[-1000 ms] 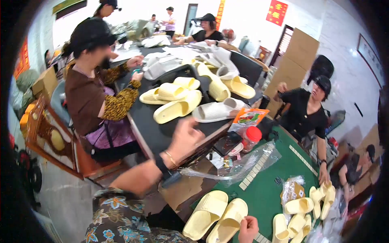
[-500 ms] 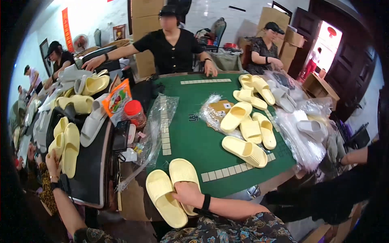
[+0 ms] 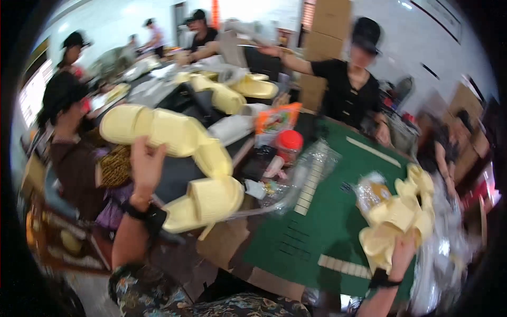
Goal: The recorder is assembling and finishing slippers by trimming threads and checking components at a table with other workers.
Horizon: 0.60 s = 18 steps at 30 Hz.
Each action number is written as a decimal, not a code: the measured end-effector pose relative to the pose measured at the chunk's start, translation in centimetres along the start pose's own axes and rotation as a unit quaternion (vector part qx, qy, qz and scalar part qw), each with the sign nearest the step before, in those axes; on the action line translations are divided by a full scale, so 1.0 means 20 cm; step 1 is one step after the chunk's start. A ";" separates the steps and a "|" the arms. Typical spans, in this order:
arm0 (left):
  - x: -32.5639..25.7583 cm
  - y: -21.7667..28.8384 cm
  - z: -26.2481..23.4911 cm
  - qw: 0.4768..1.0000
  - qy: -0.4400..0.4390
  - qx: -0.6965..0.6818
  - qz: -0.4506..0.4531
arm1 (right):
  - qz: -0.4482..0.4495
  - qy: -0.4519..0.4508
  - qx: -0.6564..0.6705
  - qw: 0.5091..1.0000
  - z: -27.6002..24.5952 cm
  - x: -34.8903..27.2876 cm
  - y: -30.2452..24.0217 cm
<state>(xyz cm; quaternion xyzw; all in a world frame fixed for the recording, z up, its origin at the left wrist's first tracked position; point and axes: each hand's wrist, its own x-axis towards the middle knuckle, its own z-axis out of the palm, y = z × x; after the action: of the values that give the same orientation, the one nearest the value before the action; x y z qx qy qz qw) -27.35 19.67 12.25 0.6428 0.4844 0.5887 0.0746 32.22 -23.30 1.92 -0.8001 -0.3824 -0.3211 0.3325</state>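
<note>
My left hand (image 3: 146, 166) is raised at the left, its fingers closed at the edge of a pale yellow slide slipper (image 3: 177, 134). Other yellow slippers adjoin it: one stretches left, and a wide-strapped slipper (image 3: 216, 201) hangs lower right; blur hides how they are joined. At the right, my right hand (image 3: 404, 256) grips a yellow slipper (image 3: 383, 245) on the green table mat (image 3: 296, 232). More yellow slippers (image 3: 417, 185) lie bunched just beyond it, smeared by motion.
A red-lidded jar (image 3: 289, 145) and an orange packet (image 3: 277, 122) stand between the tables. Clear plastic bags (image 3: 443, 259) heap at the right edge. A person in black (image 3: 348, 90) sits across; another person (image 3: 68, 153) is close on my left. White tiles (image 3: 346, 267) line the mat.
The view has swung left. My left hand has risen with yellow slippers. My right hand has gone from the near slipper pair to the slippers at the mat's right side.
</note>
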 end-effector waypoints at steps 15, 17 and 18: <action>-0.36 0.60 -0.01 0.955 -0.236 -0.111 0.139 | 0.231 -0.451 0.455 0.732 0.21 -0.30 -0.96; -0.55 0.60 0.05 0.901 -0.359 -0.169 0.178 | 0.261 -0.466 0.517 0.669 0.24 -0.32 -1.05; -0.62 0.65 0.08 0.854 -0.428 -0.227 0.189 | 0.330 -0.457 0.609 0.558 0.25 -0.33 -1.11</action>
<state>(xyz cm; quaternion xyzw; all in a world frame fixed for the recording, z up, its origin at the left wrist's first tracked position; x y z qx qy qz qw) -17.08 4.94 11.99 0.8759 0.1265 0.3514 0.3056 11.93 -11.31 0.34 -0.5168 -0.2971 0.5293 0.6037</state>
